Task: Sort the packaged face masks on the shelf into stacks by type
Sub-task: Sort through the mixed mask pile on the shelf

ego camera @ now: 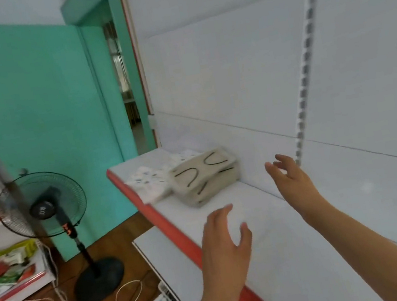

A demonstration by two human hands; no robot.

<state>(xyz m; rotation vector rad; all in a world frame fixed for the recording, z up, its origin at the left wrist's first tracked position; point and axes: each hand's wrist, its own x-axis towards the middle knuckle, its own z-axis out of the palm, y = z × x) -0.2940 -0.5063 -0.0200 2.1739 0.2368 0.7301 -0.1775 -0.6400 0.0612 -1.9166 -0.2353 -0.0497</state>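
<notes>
Both bare forearms are reaching in from five o'clock, and neither hand is holding anything. Nearest the lens, the left hand (225, 245) is hovering over the shelf's (301, 251) red front edge with its fingers loosely spread. Further in, the right hand (292, 178) is hanging close to the white back panel, fingers straight and relaxed.

Packaged masks are sitting at the far end of the shelf, toward eleven o'clock from both hands. A beige stack (205, 176) with dark curved markings is lying against the back panel, its long axis running roughly from eight to two o'clock. Touching its left side, white packs with small blue marks (149, 184) are lying nearer the front edge; motion blur is hiding how many there are.

Judging by the gap, the right hand is nearer the beige stack, at about ten o'clock from its fingertips, while the left is better lined up with the white packs. Neither hand is touching the masks.
</notes>
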